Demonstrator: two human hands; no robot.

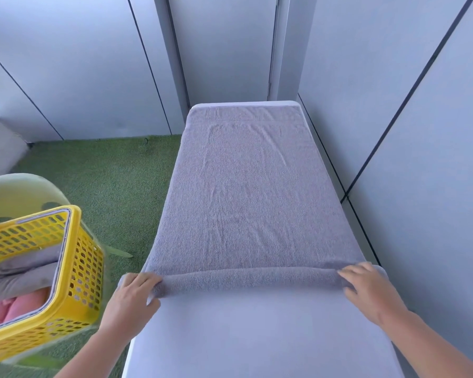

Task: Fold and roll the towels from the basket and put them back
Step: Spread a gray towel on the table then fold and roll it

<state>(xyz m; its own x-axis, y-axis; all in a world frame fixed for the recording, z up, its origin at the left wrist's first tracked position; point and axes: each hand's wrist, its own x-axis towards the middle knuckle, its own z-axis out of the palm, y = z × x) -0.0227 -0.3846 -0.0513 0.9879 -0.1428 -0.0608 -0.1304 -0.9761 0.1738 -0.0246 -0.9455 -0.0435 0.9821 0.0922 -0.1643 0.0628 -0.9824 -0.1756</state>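
The yellow basket (88, 268) is blurred and cut off at the left edge.

The scene is lit evenly and brightly by soft, cool, bluish light; its source cannot be told. Shadows are kept faint: a thin shade is noted under the rolled edge of the towel (251, 192). Centre detail is rendered sharp. The yellow basket (88, 268) at the left edge is smeared and ghosted. The wall seams (414, 85) are splayed outward by wide-angle distortion.
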